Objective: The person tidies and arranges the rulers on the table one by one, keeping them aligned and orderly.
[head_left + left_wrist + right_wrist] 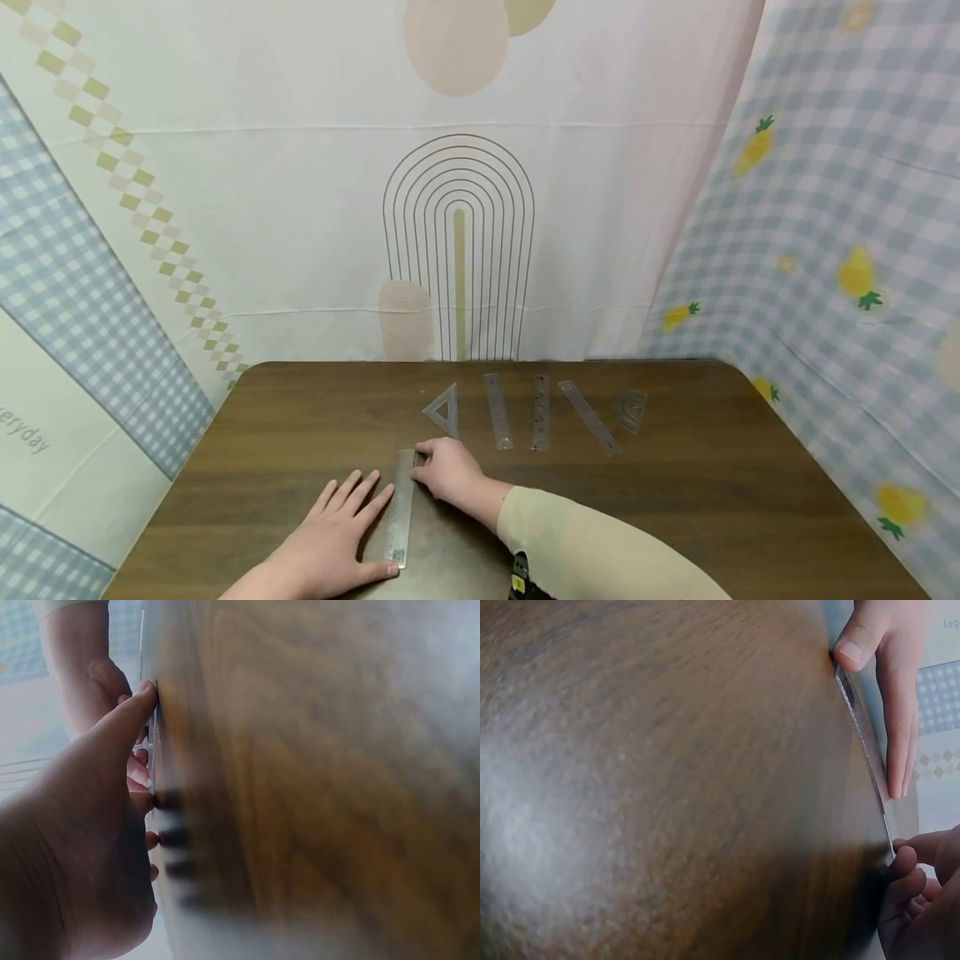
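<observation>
A clear straight ruler (402, 510) lies on the table, slightly tilted, between both hands. My left hand (330, 533) rests palm down to its left, fingers spread, with the thumb at the ruler's near end. On the far right edge, my right hand (450, 468) pinches the ruler with curled thumb and fingers. In the right wrist view the ruler (864, 739) appears as a thin edge running from the left thumb to the right fingers (904, 862). The left wrist view shows the left hand (90, 802) side-on, its thumb reaching the ruler.
Along the back of the brown wooden table (300, 417) lie a clear set square (429, 410), three more clear rulers, including one slanted ruler (588, 417), and a clear protractor (636, 411). Patterned cloth (315, 225) hangs behind and at both sides.
</observation>
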`<state>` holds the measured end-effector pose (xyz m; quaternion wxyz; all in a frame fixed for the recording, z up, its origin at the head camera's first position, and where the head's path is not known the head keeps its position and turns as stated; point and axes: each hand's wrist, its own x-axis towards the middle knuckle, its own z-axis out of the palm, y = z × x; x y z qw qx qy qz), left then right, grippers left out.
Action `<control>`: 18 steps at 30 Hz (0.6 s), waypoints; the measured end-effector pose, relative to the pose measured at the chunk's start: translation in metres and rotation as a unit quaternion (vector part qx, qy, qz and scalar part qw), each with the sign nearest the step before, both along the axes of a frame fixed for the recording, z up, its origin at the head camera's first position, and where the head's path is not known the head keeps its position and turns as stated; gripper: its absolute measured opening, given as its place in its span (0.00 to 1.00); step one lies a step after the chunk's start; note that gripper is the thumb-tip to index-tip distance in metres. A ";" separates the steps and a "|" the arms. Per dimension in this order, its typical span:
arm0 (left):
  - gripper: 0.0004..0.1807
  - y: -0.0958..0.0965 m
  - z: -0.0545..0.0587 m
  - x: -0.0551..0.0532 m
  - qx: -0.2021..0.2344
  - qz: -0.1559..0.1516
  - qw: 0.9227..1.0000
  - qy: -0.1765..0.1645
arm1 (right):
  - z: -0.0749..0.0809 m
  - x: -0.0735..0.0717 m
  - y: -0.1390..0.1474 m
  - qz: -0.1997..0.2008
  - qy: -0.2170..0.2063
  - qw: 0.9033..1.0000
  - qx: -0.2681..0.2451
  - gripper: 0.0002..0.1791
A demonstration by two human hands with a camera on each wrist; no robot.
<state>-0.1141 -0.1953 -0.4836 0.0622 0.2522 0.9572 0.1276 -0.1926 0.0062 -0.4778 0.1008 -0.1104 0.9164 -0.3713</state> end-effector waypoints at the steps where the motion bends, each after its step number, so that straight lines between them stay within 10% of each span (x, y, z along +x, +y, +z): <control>1: 0.57 0.000 0.000 0.000 0.001 -0.001 1.000 -0.001 | 0.000 0.000 0.000 0.000 0.000 1.000 0.003 0.24; 18: 0.56 -0.003 0.000 0.004 0.013 -0.012 1.000 0.020 | -0.002 0.005 0.000 -0.003 -0.027 1.000 -0.003 0.26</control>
